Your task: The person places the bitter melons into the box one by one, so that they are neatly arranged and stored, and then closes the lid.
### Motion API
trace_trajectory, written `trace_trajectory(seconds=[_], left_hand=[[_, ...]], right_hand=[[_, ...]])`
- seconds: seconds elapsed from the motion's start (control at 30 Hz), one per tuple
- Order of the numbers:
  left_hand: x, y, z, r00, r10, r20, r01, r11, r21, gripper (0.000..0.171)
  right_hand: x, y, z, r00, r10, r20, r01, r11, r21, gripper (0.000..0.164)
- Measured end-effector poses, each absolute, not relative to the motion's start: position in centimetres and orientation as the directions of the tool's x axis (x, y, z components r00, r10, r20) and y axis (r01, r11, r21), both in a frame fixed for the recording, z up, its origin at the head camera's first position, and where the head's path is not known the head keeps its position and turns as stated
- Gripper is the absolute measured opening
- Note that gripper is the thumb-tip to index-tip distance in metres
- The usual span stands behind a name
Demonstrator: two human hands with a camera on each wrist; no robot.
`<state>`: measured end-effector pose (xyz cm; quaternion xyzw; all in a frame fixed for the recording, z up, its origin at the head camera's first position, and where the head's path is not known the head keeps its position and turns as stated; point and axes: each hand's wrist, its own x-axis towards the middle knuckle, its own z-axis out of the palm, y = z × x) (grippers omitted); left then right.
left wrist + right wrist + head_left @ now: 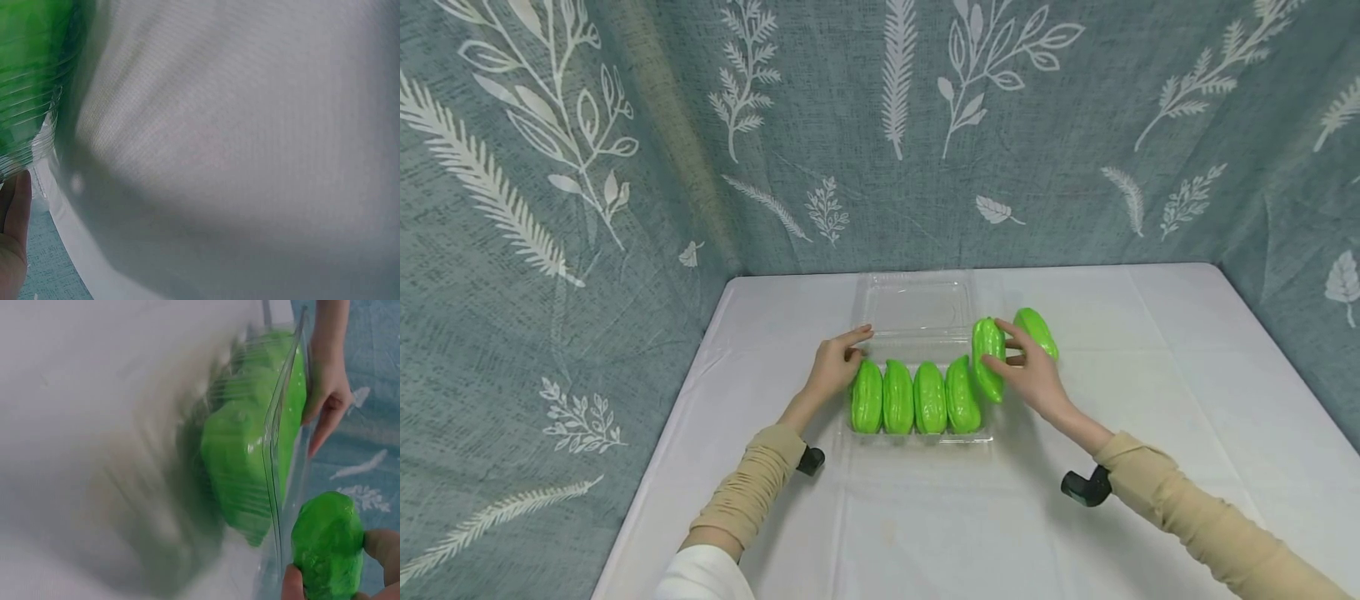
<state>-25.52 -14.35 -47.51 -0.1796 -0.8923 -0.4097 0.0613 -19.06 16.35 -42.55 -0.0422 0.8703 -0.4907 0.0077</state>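
Note:
A clear plastic box (917, 439) on the table has its lid (917, 302) folded back. Inside, several shiny green ridged gourd-shaped pieces (930, 398) stand side by side. My right hand (1033, 379) pinches another green gourd (988, 358) between thumb and fingers, over the box's right end. In the right wrist view that gourd (328, 544) sits between the fingertips, above rim level. At the box's back left corner, my left hand (831, 367) rests with extended fingers against the side. The left wrist view shows only part of this hand (14, 231) touching the wall.
One more green gourd (1036, 332) lies on the white tablecloth (1135, 350) behind my right hand, partly hidden by it. A blue-grey leaf-patterned curtain (850, 125) closes off the back and sides. Black wrist cameras (1086, 486) hang under the forearms.

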Motion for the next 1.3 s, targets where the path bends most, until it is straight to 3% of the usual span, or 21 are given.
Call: trace_trajectory(seconds=[1.3], left_hand=[[-25.6,-14.4,-47.8,-0.925,0.272,0.266,0.379,0.594,0.710,0.039]], right_hand=[[-18.7,9.8,-43.0,-0.985,-0.173,-0.001,-0.073,0.420,-0.905,0.064]])
